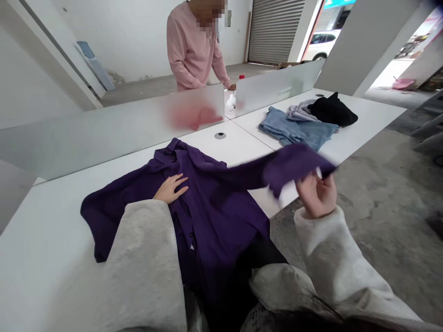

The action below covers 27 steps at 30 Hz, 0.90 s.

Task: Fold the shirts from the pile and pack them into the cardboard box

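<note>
A dark purple button-up shirt (pixel 221 207) lies spread on the white table, its collar toward the divider and its lower part hanging over the near edge. Flat on the chest, near the button line, rests my left hand (pixel 172 188) with fingers spread. My right hand (pixel 317 193) is raised at the right and pinches the cuff end of one sleeve, which stretches out above the table edge. That sleeve end is a little blurred. The other sleeve lies bent on the table at the left.
Folded blue jeans (pixel 294 127), a greyish garment (pixel 299 110) and a black garment (pixel 334 109) lie on the table (pixel 374 108) at the right. Frosted dividers (pixel 138 127) run along the back. Behind them stands a person in a pink top (pixel 194 46).
</note>
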Available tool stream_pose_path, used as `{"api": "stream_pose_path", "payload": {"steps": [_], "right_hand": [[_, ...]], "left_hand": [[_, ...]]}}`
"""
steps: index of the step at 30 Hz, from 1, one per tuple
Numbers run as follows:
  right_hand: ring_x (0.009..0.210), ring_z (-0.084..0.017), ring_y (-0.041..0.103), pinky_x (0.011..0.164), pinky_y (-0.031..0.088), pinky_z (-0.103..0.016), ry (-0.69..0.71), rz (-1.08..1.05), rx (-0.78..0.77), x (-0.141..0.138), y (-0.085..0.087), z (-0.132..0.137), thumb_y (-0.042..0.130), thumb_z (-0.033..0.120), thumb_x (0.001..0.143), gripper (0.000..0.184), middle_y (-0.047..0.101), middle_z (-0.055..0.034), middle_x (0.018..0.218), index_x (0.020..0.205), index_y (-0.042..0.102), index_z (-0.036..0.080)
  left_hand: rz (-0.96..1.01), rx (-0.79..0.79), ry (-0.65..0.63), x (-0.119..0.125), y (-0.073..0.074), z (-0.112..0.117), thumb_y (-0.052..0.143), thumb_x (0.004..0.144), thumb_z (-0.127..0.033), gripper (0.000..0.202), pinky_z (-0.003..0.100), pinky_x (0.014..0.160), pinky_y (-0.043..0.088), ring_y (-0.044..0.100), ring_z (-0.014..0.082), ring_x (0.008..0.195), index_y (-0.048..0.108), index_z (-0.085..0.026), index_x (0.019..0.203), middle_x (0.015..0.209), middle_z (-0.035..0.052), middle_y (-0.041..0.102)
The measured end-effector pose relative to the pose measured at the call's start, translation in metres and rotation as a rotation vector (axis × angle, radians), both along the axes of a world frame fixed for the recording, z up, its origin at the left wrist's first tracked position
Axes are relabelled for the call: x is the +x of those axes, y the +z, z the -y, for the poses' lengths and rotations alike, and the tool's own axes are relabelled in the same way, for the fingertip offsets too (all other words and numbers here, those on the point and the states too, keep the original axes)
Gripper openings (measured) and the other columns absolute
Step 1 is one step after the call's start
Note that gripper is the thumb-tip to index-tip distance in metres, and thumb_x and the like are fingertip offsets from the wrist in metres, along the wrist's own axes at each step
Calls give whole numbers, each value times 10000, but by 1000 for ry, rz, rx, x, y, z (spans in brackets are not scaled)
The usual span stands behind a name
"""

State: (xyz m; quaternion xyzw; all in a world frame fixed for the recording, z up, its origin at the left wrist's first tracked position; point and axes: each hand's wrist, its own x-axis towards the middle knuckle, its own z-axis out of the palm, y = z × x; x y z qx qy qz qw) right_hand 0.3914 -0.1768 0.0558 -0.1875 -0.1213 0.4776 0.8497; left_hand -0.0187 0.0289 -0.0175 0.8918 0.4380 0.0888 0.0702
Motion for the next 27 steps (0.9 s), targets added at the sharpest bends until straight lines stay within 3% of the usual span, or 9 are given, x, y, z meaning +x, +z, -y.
{"api": "stream_pose_path", "payload": {"steps": [2, 4, 8, 11, 14, 17, 21, 25, 27], "right_hand": [[1086, -99, 585, 854, 525, -253, -64, -69, 47, 12, 8, -13, 310, 208, 938, 312, 650, -26, 1131, 907, 621, 206], [1184, -90, 520, 863, 521, -266, -71, 19, -22, 19, 1, -13, 321, 194, 910, 300, 608, 5, 1228, 879, 616, 240], [1196, -177, 521, 882, 501, -386, -1, 527, -342, 15, -31, 1, 382, 265, 878, 220, 565, -3, 1299, 913, 598, 286], [1079, -233, 597, 859, 491, -419, 40, 1003, -442, 9, -43, -2, 399, 361, 886, 234, 575, -74, 1279, 1030, 561, 272], [1053, -232, 597, 877, 468, -404, -33, 1438, -391, 15, -44, -35, 415, 344, 871, 258, 596, -92, 1241, 1041, 572, 229], [1130, -223, 545, 989, 380, -382, -177, 1781, -397, 39, -42, -93, 373, 232, 839, 291, 605, -110, 1221, 963, 631, 184], [1236, -257, 450, 1014, 326, -397, -415, 1834, -715, 76, -47, -162, 328, 196, 845, 445, 536, -175, 1294, 1224, 535, 89], [1181, -362, 459, 924, 354, -476, -426, 1802, -1117, 87, -60, -195, 439, 440, 864, 749, 496, -265, 1284, 1441, 206, 24], [1141, -377, 485, 903, 352, -493, -418, 1841, -1205, 88, -66, -202, 415, 538, 864, 770, 528, -275, 1230, 1416, 267, 22]], "left_hand": [[-9, -5, 1, 0, 0, 0, 267, 865, -663, 688, 499, 1115, 218, 355, 283, 1331, 495, -201, 1321, 1443, 119, 407], [-9, -9, -1, -1, -1, 0, 281, 869, -649, 668, 501, 1116, 215, 355, 279, 1333, 496, -205, 1319, 1442, 116, 410], [18, -1, 1, -3, -3, -2, 330, 870, -621, 614, 503, 1113, 227, 370, 275, 1326, 512, -223, 1301, 1430, 107, 430], [32, 1, -4, -4, -4, -2, 360, 870, -598, 583, 506, 1110, 229, 376, 272, 1323, 514, -232, 1296, 1426, 102, 437], [33, 0, -8, -5, -4, -3, 370, 871, -587, 571, 512, 1104, 235, 379, 270, 1320, 511, -235, 1297, 1423, 101, 441], [25, -3, -5, -6, -4, -4, 357, 872, -589, 591, 514, 1104, 234, 377, 279, 1320, 516, -210, 1297, 1420, 115, 442], [26, 7, -1, -6, -5, -3, 367, 874, -575, 567, 515, 1105, 236, 377, 271, 1323, 522, -223, 1291, 1420, 104, 445], [25, 5, 9, -6, -4, -1, 385, 876, -557, 542, 512, 1109, 234, 384, 261, 1321, 522, -233, 1289, 1418, 97, 449], [28, 5, 12, -6, -3, 0, 388, 876, -555, 544, 505, 1112, 233, 385, 258, 1321, 523, -227, 1288, 1417, 100, 450]]}}
